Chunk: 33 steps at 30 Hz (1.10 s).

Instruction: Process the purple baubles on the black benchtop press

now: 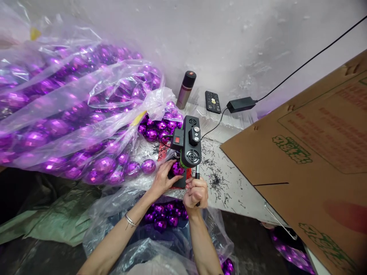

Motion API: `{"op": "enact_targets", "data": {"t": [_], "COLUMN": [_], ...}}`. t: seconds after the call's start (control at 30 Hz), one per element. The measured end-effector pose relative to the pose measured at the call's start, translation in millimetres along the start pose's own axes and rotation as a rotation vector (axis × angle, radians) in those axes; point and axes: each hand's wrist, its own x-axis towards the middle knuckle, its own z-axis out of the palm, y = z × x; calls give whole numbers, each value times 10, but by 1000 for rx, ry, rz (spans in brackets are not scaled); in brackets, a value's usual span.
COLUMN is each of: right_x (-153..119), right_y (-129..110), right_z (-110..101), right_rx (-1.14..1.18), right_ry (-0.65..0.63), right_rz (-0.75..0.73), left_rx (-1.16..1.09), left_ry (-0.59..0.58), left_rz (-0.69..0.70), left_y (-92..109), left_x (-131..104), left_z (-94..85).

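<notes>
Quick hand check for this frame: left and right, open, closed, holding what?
Left hand: partly closed, holding a purple ball.
Right hand: closed, holding a black handle.

From my seat at the head view, I see the left hand (164, 178) with thumb and fingers around a faceted purple bauble (178, 168), beneath the overhanging head of a black bench machine (192, 140). The right hand (196, 193), just beside it, grips the machine's black lever handle (197, 175). Right of that hand I make out scattered black pins (216, 180), then a printed cardboard carton (258, 164). Left of the left hand sits a clear plastic sack (114, 86) full of similar baubles; beyond both hands, a capped bottle (185, 91), phone (212, 102) and power adapter (241, 104).
</notes>
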Motion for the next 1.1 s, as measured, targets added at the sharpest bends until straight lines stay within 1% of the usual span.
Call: {"op": "enact_targets", "data": {"t": [0.07, 0.2, 0.27, 0.37, 0.47, 0.53, 0.6, 0.7, 0.73, 0.77, 0.8, 0.83, 0.9, 0.97, 1.03, 1.1], "right_x": [-4, -8, 31, 200, 469, 630, 719, 703, 672, 636, 602, 572, 536, 529, 537, 543], "right_y": [22, 65, 58, -41, -222, -333, -401, -413, -402, -387, -371, -357, -338, -333, -335, -339], "right_z": [9, 10, 2, -21, -43, -47, -48, -59, -64, -68, -70, -69, -64, -58, -57, -61], "right_rx": [-2, -82, -100, -96, -103, -86, -70, -76, -82, -87, -91, -92, -91, -89, -90, -92], "right_ry": [4, -70, -75, -48, -66, -71, -74, -100, -110, -116, -118, -115, -104, -99, -103, -111], "right_rz": [-16, -80, -101, -82, 35, 99, 105, 64, 51, 40, 33, 28, 28, 27, 25, 19], "left_rx": [3, 4, 1, -1, 6, 20, 52, 101, 109, 116, 129, 151, 235, 353, 459, 518], "left_ry": [-8, -22, -23, -37, -63, -59, -45, -48, -54, -55, -48, -32, 21, 36, -66, -173], "left_rz": [-2, -4, -6, -23, -26, -1, 26, 66, 75, 80, 78, 63, 2, -123, -242, -311], "left_y": [-1, -3, -8, -16, -7, 24, 77, 170, 193, 205, 205, 191, 123, 29, -53, -99], "left_x": [8, 15, 28, 70, 66, -31, -217, -514, -557, -546, -474, -340, 80, 588, 1035, 1326], "left_z": [-4, -9, -10, -14, -30, -57, -109, -242, -296, -353, -409, -462, -543, -575, -553, -496]}}
